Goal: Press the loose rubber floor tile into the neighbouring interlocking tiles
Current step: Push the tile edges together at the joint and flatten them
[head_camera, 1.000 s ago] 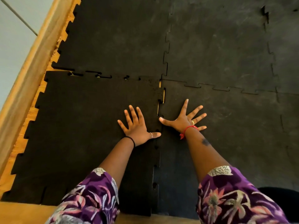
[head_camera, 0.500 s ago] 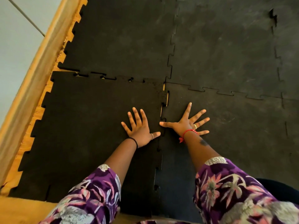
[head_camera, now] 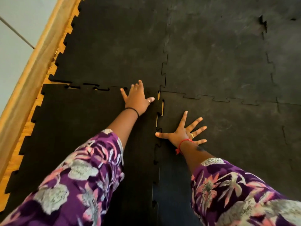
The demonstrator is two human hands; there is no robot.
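The loose black rubber tile (head_camera: 78,131) lies at the near left, its toothed edges partly out of line with its neighbours. Small gaps showing the wood floor remain along its far seam (head_camera: 91,88) and its right seam (head_camera: 160,110). My left hand (head_camera: 138,99) lies flat, fingers spread, on the tile's far right corner. Flat and splayed, my right hand (head_camera: 183,133) rests on the neighbouring tile (head_camera: 228,136) just right of the seam, thumb touching the joint. Neither hand holds anything.
More joined black tiles (head_camera: 211,54) cover the floor ahead and to the right. A wooden skirting board (head_camera: 32,66) and a pale wall (head_camera: 14,51) run along the left, with a strip of bare wood floor beside the tiles' teeth. Purple floral sleeves cover both forearms.
My left hand has slid forward from the middle of the right seam to the tile's far right corner. My right hand has stayed on the neighbouring tile.
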